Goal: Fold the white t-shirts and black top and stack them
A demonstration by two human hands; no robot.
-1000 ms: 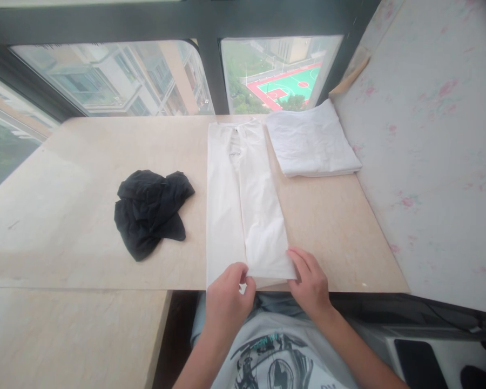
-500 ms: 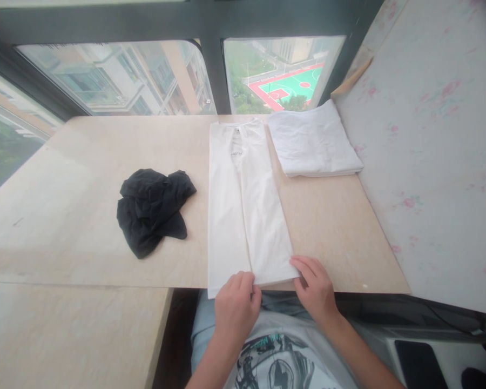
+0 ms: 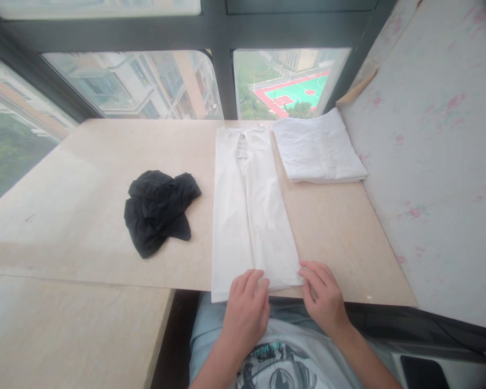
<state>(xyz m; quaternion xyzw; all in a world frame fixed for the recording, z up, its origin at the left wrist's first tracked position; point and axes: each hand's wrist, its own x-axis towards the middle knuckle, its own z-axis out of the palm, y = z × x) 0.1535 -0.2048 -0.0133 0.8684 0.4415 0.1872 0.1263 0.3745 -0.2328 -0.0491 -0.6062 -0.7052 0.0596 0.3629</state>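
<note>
A white shirt (image 3: 230, 216), its sides folded in to a long strip, lies on the pale table (image 3: 332, 232) with its collar toward the window. My left hand (image 3: 249, 302) rests at the strip's near edge, fingers bent over the cloth; whether they pinch it is hidden. The thumb and fingertips of my right hand (image 3: 324, 294) are closed on the shirt's near right corner. To the left lies a crumpled black garment (image 3: 160, 210). A folded white cloth (image 3: 319, 146) lies at the back right.
Beyond the table is a window frame (image 3: 222, 32). A flowered wall panel (image 3: 437, 178) borders the right side. A second pale surface (image 3: 73, 329) adjoins at the lower left. A dark flat object (image 3: 423, 373) sits low at the right.
The view has shifted slightly, moving everything a little rightward. My left hand's fingers have moved a little and look more spread on the cloth. My right hand is still at the corner.
</note>
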